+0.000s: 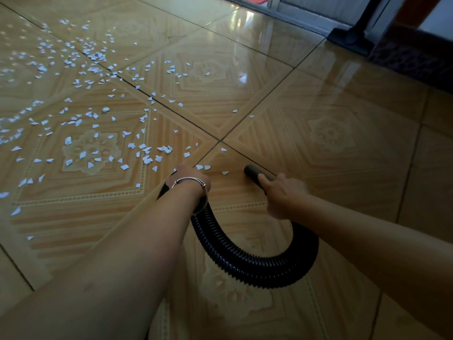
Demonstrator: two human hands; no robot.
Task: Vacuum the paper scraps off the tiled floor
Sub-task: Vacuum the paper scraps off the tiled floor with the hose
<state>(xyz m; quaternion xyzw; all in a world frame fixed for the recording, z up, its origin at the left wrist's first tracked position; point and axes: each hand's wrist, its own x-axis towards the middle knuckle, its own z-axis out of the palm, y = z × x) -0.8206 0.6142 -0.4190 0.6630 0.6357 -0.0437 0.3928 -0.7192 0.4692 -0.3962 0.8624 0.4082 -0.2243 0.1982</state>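
Above tiled floor (331,94), right hand (284,195) gripping nozzle (252,174); left hand (190,176) gripping hose (245,263)

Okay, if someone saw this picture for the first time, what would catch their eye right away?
First, the white paper scraps strewn across the left half of the glossy tiled floor. Next, the black ribbed hose looping through the foreground between two bare arms: the left grip, wearing a silver bangle, holds it, and the right grip aims the nozzle at the nearest scraps.
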